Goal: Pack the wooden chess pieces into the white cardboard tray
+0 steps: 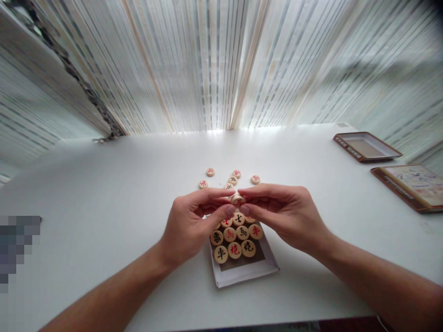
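We pinch one game piece (238, 199) between the fingertips of our left hand (190, 221) and right hand (294, 212), above the far end of a box (247, 275) of discs (234, 250).

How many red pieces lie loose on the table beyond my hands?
4 red pieces: two at left, one in the middle, one at right. Your left hand and right hand may hide more.

It looks like a room in a home: striped sheer curtains (180, 69) glow with light from behind along the far side of a plain white desk (104, 184), where xiangqi pieces (230, 234) lie in and beyond a shallow tray (247, 277)
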Tool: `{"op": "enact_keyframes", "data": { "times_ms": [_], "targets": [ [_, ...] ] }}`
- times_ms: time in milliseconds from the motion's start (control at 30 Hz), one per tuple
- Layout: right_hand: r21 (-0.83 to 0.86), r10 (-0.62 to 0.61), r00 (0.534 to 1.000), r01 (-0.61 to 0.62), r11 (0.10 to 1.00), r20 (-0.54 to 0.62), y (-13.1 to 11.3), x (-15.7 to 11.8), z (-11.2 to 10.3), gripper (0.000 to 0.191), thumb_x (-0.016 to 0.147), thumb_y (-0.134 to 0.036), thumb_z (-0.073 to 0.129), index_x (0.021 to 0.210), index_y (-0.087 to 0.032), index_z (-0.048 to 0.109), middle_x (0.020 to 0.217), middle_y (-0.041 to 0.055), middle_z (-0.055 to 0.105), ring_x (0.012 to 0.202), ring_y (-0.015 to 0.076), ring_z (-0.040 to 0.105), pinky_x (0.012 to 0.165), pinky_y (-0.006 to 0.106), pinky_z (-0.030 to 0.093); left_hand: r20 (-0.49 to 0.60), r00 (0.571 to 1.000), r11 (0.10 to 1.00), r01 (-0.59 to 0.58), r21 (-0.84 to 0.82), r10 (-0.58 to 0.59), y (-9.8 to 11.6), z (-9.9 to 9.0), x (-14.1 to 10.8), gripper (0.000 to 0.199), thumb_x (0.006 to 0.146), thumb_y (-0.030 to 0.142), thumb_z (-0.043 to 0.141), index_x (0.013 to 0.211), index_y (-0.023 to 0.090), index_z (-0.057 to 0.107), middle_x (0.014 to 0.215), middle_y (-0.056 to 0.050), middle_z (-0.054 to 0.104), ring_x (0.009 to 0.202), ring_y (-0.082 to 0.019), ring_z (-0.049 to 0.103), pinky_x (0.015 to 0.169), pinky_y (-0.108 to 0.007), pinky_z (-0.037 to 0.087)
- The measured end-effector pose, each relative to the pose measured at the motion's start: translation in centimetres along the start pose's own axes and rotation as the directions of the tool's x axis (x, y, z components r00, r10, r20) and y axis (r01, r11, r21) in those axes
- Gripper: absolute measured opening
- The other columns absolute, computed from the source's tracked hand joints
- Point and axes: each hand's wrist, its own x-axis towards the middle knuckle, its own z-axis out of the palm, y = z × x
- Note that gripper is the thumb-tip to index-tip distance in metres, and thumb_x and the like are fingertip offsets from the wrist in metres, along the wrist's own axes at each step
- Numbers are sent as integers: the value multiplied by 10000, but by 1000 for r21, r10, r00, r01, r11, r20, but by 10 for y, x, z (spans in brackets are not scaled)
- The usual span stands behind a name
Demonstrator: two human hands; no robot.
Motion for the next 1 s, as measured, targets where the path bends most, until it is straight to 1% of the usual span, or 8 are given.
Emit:
{"op": "enact_keyframes", "data": {
  "times_ms": [200, 367, 467, 633, 733, 833, 900, 1000],
  "targets": [
    [-19, 46, 999, -46, 999, 8, -2, 1, -1, 331, 755, -323, 988, 1057, -231, 887, 958, 85, 873, 830, 260, 846, 810, 403, 740, -2, 1000, 1000, 25, -6, -25, 0, 0, 1, 319, 782, 212, 959, 1081, 158, 862, 977, -98, 874, 877, -243, 856, 803, -288, 728],
    [2, 48, 997, -48, 999, 57, -1, 2, -2, 365, 768, -291, 979, 1112, -227, 876, 959, 81, 872, 849, 253, 845, 829, 391, 733, 0, 998, 996, 55, -72, -56, 0, 0, 2, 327, 757, 181, 973, 1066, 164, 869, 965, -88, 876, 846, -214, 855, 779, -233, 712],
    [2, 41, 997, -41, 999, 67, 0, 1, -3, 339, 791, -237, 958, 1120, -232, 873, 967, 72, 873, 857, 235, 846, 822, 348, 725, 13, 998, 995, 62, -79, -61, 1, -1, 3, 318, 765, 185, 968, 1068, 162, 872, 983, -93, 875, 853, -211, 854, 776, -217, 704],
    [-24, 16, 998, -15, 1000, 58, -2, -1, -2, 335, 793, -184, 948, 1115, -240, 874, 961, 59, 873, 846, 204, 842, 798, 278, 706, 22, 999, 999, 45, -26, -44, 3, -2, 3, 289, 787, 218, 957, 1054, 148, 870, 977, -107, 874, 866, -228, 854, 797, -246, 708],
    [-30, 0, 998, 2, 1000, 65, -5, -1, 0, 294, 809, -199, 942, 1092, -255, 884, 928, 50, 870, 800, 170, 827, 741, 215, 677, 23, 999, 1000, 21, 11, -21, 4, -2, 3, 237, 803, 219, 946, 1016, 147, 871, 927, -94, 873, 852, -223, 853, 789, -243, 707],
    [-44, 15, 996, -11, 999, 82, -6, -1, 1, 223, 830, -237, 936, 1047, -269, 897, 866, 40, 863, 713, 129, 789, 667, 163, 631, 39, 999, 1000, 0, 15, 0, 3, -2, 2, 194, 809, 172, 935, 992, 161, 871, 910, -67, 872, 827, -191, 848, 752, -194, 692],
    [-43, 48, 995, -44, 998, 89, -6, -1, 0, 194, 840, -275, 932, 1031, -268, 901, 818, 37, 852, 677, 122, 766, 637, 160, 615, 48, 999, 1000, -4, -1, 4, 2, -1, 1, 211, 821, 142, 921, 1023, 169, 865, 924, -53, 873, 816, -169, 846, 743, -170, 685],
    [-52, 106, 989, -101, 994, 100, -7, 0, -1, 163, 853, -326, 921, 996, -250, 905, 728, 29, 811, 619, 110, 715, 579, 156, 580, 68, 998, 1000, -13, -25, 14, 0, -1, -1, 281, 842, 114, 894, 1113, 172, 844, 903, -34, 871, 788, -151, 842, 751, -170, 690]
  ]
}}
